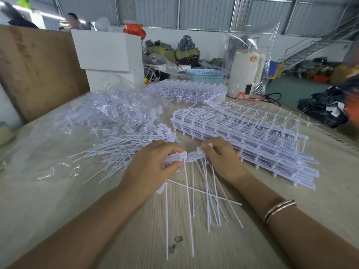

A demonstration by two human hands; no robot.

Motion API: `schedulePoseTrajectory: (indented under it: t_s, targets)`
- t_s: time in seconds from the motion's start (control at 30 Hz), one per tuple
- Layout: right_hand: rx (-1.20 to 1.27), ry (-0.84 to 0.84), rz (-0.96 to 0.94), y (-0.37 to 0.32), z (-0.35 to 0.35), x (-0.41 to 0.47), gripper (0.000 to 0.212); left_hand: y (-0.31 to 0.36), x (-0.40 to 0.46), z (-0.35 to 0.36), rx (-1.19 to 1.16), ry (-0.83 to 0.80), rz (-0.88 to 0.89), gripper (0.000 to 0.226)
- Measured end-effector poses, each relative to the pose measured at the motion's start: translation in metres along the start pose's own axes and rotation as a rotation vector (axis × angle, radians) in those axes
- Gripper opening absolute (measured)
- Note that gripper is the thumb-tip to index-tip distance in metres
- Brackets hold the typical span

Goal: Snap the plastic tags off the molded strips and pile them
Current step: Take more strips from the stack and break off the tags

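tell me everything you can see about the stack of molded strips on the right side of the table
The stack of molded strips is white, glossy plastic: several flat lattice layers of rectangular tag heads joined in rows, with thin tails sticking up and back from the top layer. It lies flat on the wooden table, running diagonally away to the right. The right hand sits just in front of its near edge; whether they touch is unclear.

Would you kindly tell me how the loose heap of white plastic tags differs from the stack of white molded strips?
The loose heap of white plastic tags lies scattered, tails pointing many ways; the stack of white molded strips is layered in neat rows. The heap sits left of the hands, partly on clear plastic; the stack sits right, on bare table. Both are white plastic.
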State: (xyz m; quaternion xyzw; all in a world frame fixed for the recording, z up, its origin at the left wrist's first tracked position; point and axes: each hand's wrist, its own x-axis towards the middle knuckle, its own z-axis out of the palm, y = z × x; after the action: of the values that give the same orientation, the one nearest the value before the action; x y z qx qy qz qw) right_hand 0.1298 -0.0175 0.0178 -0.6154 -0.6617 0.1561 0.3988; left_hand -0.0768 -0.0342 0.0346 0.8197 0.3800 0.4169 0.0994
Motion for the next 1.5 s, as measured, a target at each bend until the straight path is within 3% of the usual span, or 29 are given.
schedulePoseTrajectory:
  t_s: [0.1,0.27,0.37,0.47,0.63,0.77,0.9,1.07,1.27,1.5]
  targets:
    - [-0.094,-0.026,0.005,-0.005,0.004,-0.003,0.028,0.003,0.0,0.002,0.013,0.0,0.011,0.025]
    - [0.121,0.19,-0.157,-0.029,-0.003,-0.02,0.021,0.004,0.0,0.004,0.058,0.01,-0.002,0.036]
    - [-0.004,0.056,-0.245,-0.038,0.001,-0.029,0.038,0.008,0.0,0.005,0.073,0.009,0.025,0.04]
    - [-0.095,-0.058,-0.296,-0.039,0.006,-0.029,0.013,0.012,0.0,0.006,0.04,-0.011,0.067,0.037]
    - [0.157,-0.038,-0.187,-0.032,-0.001,-0.025,0.016,0.01,-0.002,0.002,0.071,-0.051,0.065,0.029]
    - [0.248,-0.051,-0.111,-0.03,-0.006,-0.023,0.018,0.006,-0.003,0.002,0.141,-0.085,0.051,0.037]
    - [0.286,-0.115,-0.197,-0.035,-0.004,-0.026,0.005,0.004,-0.001,0.002,0.147,-0.076,0.05,0.031]
    - [0.216,-0.049,-0.313,-0.037,-0.003,-0.024,0.018,-0.003,-0.001,-0.001,0.146,-0.067,0.046,0.034]
    - [0.173,0.018,-0.37,-0.036,-0.003,-0.023,0.015,-0.004,0.001,0.0,-0.047,-0.121,-0.039,0.037]
    - [0.183,0.036,-0.442,-0.028,-0.002,-0.02,0.014,-0.005,0.004,0.002,-0.491,-0.243,-0.189,0.031]
